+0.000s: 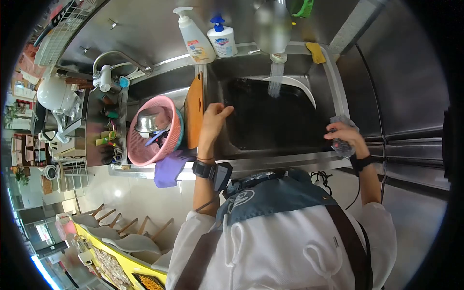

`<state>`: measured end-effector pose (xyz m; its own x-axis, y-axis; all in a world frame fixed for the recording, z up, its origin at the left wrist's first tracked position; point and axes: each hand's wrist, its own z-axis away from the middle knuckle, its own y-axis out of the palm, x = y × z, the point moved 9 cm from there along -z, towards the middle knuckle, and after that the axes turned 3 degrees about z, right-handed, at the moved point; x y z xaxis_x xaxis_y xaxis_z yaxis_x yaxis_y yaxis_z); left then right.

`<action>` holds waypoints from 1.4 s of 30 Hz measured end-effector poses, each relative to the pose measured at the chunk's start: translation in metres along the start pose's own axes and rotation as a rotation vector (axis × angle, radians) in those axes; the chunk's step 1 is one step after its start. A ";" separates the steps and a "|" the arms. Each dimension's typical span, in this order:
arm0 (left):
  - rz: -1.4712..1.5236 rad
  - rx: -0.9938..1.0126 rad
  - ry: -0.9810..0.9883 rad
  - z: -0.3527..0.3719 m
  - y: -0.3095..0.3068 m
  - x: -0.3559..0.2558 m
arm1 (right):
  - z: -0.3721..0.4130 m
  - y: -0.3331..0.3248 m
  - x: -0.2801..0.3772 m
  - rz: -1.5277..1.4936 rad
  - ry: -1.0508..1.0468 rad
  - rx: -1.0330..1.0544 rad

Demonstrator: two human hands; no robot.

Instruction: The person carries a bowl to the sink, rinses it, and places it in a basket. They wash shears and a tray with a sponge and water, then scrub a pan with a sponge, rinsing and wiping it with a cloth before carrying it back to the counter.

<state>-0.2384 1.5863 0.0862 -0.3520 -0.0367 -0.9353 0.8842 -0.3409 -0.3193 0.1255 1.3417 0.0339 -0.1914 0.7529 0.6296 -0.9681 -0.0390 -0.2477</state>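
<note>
Head view, looking down on a steel sink [290,160] set in a steel counter, with steel walls behind and to the right of it. A stream of water [275,79] falls into the sink onto a black tray [275,123] that fills most of the basin; a white rim shows behind the tray. The left hand [215,121] grasps the tray's left edge, fingers curled over it. The right hand [344,137] is clenched around a grey cloth [344,149] at the sink's right rim.

Just left of the sink, an orange board [194,111] stands on edge, close beside the left hand. Further left, a pink basket [162,145] holds a steel bowl [150,121]. A purple rag [169,168] hangs over the counter's front edge, left of the sink. Behind the sink stand two soap bottles [195,38] and a yellow sponge [316,52]. Well left of the sink sits a white kettle [55,94].
</note>
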 end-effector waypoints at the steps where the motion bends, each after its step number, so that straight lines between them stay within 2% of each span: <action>1: -0.094 -0.009 0.065 0.004 -0.008 -0.019 | -0.014 0.015 -0.005 -0.006 -0.011 0.064; 5: -0.295 -0.073 0.186 0.012 -0.022 -0.059 | -0.067 0.030 0.012 0.031 -0.172 -0.050; 11: -0.225 -0.145 0.160 0.001 -0.019 -0.034 | -0.093 0.002 0.055 0.161 -0.250 -0.391; 14: -0.063 -0.121 0.062 -0.005 -0.012 -0.014 | -0.101 -0.015 0.064 0.177 -0.308 -0.446; 18: -0.106 -0.120 0.144 -0.009 0.006 0.006 | -0.094 -0.033 0.067 0.030 -0.387 -0.498; 19: -0.122 -0.109 0.145 -0.004 0.013 0.006 | -0.089 -0.034 0.066 0.026 -0.318 -0.492; 21: -0.184 -0.094 0.184 -0.002 0.026 0.023 | -0.100 -0.041 0.046 0.038 -0.339 -0.471; 24: -0.003 -0.047 0.046 0.010 0.042 0.047 | -0.080 -0.038 0.038 0.039 -0.380 -0.507; 28: 0.100 -0.091 0.032 0.020 0.046 0.061 | -0.061 -0.036 0.019 -0.020 -0.419 -0.580; 32: 0.143 -0.099 -0.002 0.038 0.044 0.063 | -0.043 -0.032 0.004 -0.052 -0.499 -0.625; 34: 0.180 -0.144 -0.006 0.045 0.039 0.060 | -0.016 -0.024 0.020 -0.010 -0.561 -0.709; 35: 0.034 -0.170 0.055 0.050 0.033 0.047 | -0.003 -0.022 0.031 0.014 -0.593 -0.746; 38: 0.523 -0.164 0.030 0.030 0.036 0.082 | 0.031 -0.032 0.051 0.110 -0.630 -0.937; 39: 0.702 -0.075 -0.172 0.033 0.045 0.077 | 0.046 -0.034 0.067 0.161 -0.646 -0.978; 42: 1.352 0.149 -0.424 0.017 0.060 0.068 | 0.086 -0.042 0.109 0.189 -1.052 -1.092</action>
<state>-0.2150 1.5471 0.0065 0.6358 -0.6726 -0.3787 0.5779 0.0897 0.8112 0.1311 1.3692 0.1759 -0.7751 -0.0194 0.6315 -0.4183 0.7648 -0.4899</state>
